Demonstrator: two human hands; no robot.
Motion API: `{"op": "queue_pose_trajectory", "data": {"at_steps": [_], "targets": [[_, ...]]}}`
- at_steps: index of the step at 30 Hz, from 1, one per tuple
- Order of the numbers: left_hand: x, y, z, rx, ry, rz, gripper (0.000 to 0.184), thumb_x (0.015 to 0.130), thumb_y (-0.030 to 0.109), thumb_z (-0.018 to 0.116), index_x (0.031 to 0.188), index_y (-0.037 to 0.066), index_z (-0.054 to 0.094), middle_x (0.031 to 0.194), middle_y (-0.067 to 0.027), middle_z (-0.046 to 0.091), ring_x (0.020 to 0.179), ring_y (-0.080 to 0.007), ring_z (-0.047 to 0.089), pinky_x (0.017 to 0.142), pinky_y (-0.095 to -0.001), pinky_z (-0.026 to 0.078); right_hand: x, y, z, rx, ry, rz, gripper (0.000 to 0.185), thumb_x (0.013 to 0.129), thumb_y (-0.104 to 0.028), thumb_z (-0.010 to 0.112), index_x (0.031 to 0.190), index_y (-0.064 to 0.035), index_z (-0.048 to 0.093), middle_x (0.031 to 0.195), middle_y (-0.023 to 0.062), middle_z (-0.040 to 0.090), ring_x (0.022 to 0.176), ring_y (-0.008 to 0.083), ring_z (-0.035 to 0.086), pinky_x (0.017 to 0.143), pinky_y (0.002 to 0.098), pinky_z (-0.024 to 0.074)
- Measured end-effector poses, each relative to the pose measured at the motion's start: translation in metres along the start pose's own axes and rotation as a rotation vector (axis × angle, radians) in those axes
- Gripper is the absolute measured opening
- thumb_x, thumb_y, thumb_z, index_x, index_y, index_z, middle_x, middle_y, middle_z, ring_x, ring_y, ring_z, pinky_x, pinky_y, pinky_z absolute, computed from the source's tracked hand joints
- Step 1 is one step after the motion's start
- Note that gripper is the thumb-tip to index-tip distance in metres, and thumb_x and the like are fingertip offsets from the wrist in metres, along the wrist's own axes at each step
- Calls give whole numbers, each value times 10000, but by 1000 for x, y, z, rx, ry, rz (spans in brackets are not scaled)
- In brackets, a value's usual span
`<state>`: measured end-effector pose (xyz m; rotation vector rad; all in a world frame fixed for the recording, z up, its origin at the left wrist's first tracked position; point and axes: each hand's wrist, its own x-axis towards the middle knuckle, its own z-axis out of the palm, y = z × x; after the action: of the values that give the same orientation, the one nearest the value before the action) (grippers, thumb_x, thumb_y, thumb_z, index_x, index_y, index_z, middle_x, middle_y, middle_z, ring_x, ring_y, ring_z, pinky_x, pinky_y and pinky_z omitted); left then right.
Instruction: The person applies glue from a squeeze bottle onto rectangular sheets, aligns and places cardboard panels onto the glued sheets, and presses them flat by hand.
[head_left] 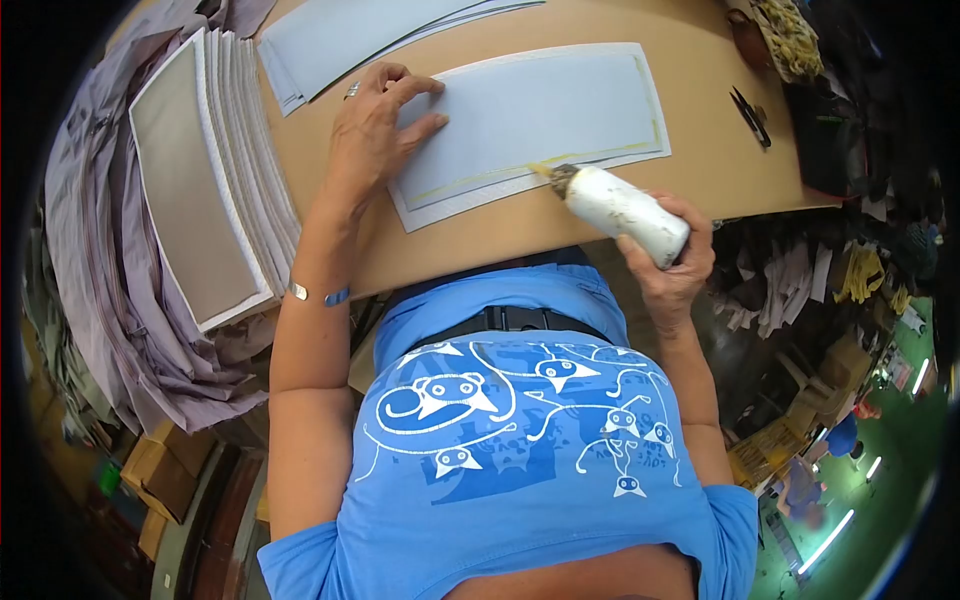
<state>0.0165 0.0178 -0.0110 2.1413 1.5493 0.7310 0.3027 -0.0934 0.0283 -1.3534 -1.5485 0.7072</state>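
My right hand [675, 260] is wrapped round a stained white squeeze bottle [625, 213]. The bottle tilts so that its yellowish nozzle is at the lower edge of a light blue sheet [530, 115]. That sheet lies on a slightly larger white piece [421, 214], whose border shows round it. Yellow lines of what looks like glue run along the sheet's lower and right edges. At the sheet's left end rests my left hand [380, 130], thumb and forefinger apart with their tips on it. It holds nothing, and a ring is on one finger.
A thick stack of white-edged, beige-topped panels [190, 180] stands at the left of the brown table [500, 215], beside draped mauve cloth [95, 210]. More light blue sheets [350, 40] lie at the back. Small black snips [750, 117] lie near the right edge.
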Motion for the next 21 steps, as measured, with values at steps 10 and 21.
{"op": "queue_pose_trajectory", "data": {"at_steps": [10,21], "targets": [[1,18,1,62,-42,-60,301,723,217,704,998,123,628,988,-73,548,854,-251,568,741,-354,458,40,29,-35,624,468,419,351,735,-46,677,1022,-21,477,812,88,570,496,120,516,385,194,363],[-2,19,1,49,9,-38,274,711,185,714,900,79,546,997,-65,543,843,-250,569,711,-362,453,85,51,-26,386,490,286,349,736,-63,717,979,-22,471,785,72,566,490,95,510,406,192,384]]}}
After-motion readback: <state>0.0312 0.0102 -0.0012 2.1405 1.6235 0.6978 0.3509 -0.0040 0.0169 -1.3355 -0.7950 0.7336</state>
